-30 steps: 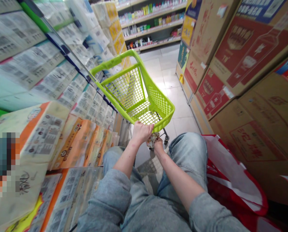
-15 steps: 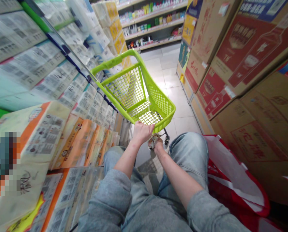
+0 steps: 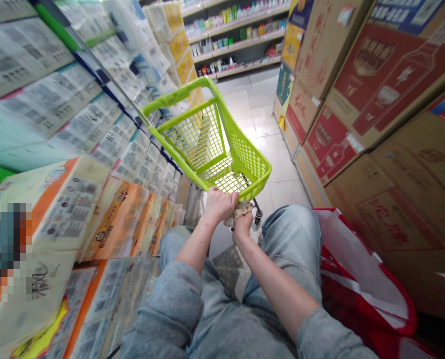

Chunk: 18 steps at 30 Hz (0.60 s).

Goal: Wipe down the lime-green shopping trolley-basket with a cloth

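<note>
A lime-green shopping cart (image 3: 250,152) with a lattice basket stands in front of my knees, tipped at an angle in view. My left hand (image 3: 220,205) is closed over the near rim of its basket. Just right of it and lower, my right hand (image 3: 243,224) is closed on a crumpled, pale patterned cloth (image 3: 240,208), which lies against the outside of the basket just under the rim. The fingertips of my right hand are hidden behind the cloth. Nothing shows inside the basket.
Wrapped paper packs (image 3: 46,214) are stacked close on my left. Cardboard cartons (image 3: 386,80) rise along the right, with a red and white bag (image 3: 371,279) beside my right knee. Tiled floor (image 3: 278,154) runs ahead to shelves of bottles (image 3: 237,30).
My right hand and the cloth have moved up, closer to the basket's rim and my left hand. The cart and my left hand have stayed put.
</note>
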Each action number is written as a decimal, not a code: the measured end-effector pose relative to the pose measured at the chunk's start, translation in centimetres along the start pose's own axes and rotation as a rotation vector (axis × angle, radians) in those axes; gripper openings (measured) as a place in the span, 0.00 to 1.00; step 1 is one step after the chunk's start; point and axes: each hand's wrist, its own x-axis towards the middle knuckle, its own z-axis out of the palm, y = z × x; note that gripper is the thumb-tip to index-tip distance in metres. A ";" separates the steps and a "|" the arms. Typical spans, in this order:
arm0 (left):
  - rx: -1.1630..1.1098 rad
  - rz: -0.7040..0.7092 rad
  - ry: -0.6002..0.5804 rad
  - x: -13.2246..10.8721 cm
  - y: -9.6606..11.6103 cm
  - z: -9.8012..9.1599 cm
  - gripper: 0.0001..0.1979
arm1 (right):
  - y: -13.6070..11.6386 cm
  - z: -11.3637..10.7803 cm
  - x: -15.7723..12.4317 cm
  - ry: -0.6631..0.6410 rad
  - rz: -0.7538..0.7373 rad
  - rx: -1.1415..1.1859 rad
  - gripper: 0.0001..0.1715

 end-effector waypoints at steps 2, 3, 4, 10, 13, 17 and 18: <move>-0.001 -0.005 -0.005 0.0 0.0 0.0 0.28 | -0.5 0.6 -0.1 0.057 -0.001 -0.003 0.09; -0.001 -0.009 -0.009 0.0 0.0 -0.1 0.28 | -0.6 0.8 -0.2 0.075 0.004 -0.009 0.09; -0.002 -0.015 -0.012 0.0 0.0 -0.1 0.28 | -0.7 0.9 -0.3 0.077 0.008 -0.018 0.09; -0.025 -0.017 -0.001 -0.1 -0.1 0.1 0.28 | -1.0 0.3 -0.8 0.025 0.012 -0.129 0.10; -0.030 -0.026 0.001 -0.2 -0.1 0.1 0.29 | -1.3 0.0 -0.7 -0.038 -0.011 -0.175 0.11; -0.141 -0.062 0.007 -0.3 -0.2 -0.3 0.26 | -1.9 -0.3 -1.1 -0.021 -0.087 -0.287 0.14; -0.209 -0.076 0.021 -0.3 -0.3 -0.4 0.24 | -2.2 -0.3 -1.3 -0.001 -0.095 -0.309 0.14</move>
